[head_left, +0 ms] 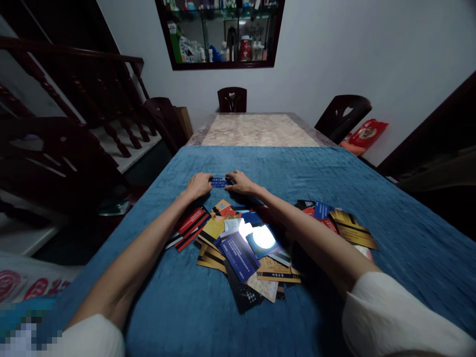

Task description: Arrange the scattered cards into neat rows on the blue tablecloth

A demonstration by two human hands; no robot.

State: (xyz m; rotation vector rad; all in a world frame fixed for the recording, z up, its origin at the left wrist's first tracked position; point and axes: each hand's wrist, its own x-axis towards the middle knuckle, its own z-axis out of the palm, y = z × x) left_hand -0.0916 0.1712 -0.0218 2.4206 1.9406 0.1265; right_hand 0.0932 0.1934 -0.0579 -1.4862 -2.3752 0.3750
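Both arms reach out over a blue cloth [372,208] on a table. My left hand [198,185] and my right hand [241,182] meet at a small blue card [218,183], each with fingers closed on one end of it. The card lies flat just above the cloth, beyond a loose heap of plastic cards [241,248] in red, gold, blue and black. One glossy card [263,238] in the heap reflects a bright light.
Beyond the cloth the bare marble tabletop [260,130] shows. Dark wooden chairs stand at the far end [232,99], far right [344,116] and left [55,153]. A stair railing [92,89] runs along the left. A wall cabinet [221,32] holds bottles.
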